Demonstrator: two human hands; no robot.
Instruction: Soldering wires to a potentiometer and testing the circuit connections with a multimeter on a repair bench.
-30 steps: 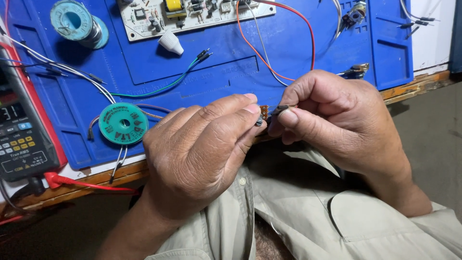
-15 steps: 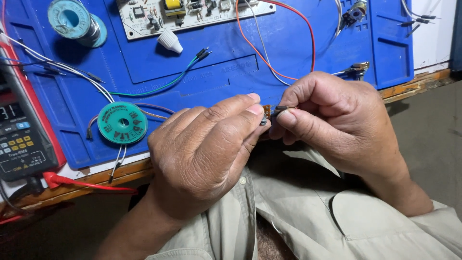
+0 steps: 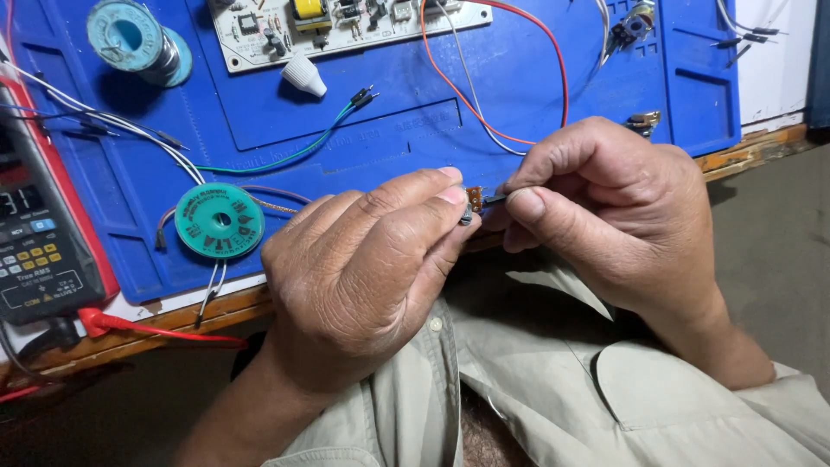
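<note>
My left hand (image 3: 363, 277) pinches a tiny brown electronic part (image 3: 473, 197) between thumb and fingertips, just in front of the blue work mat (image 3: 519, 95). My right hand (image 3: 605, 207) meets it from the right, with its thumb and forefinger closed on a thin dark metal piece (image 3: 494, 200) that touches the part. Most of the part is hidden by my fingers. Both hands hover over my lap, near the wooden bench edge (image 3: 735, 156).
A green round desoldering-braid reel (image 3: 220, 220) lies left of my left hand. A multimeter (image 3: 39, 225) with a red lead (image 3: 147, 329) sits far left. Further back are a solder spool (image 3: 130, 39), a white circuit board (image 3: 346, 22), a white cone cap (image 3: 304, 78), and red, white and green wires.
Both hands hold the same pinch; they have drifted very slightly while the small part stays between the fingertips.
</note>
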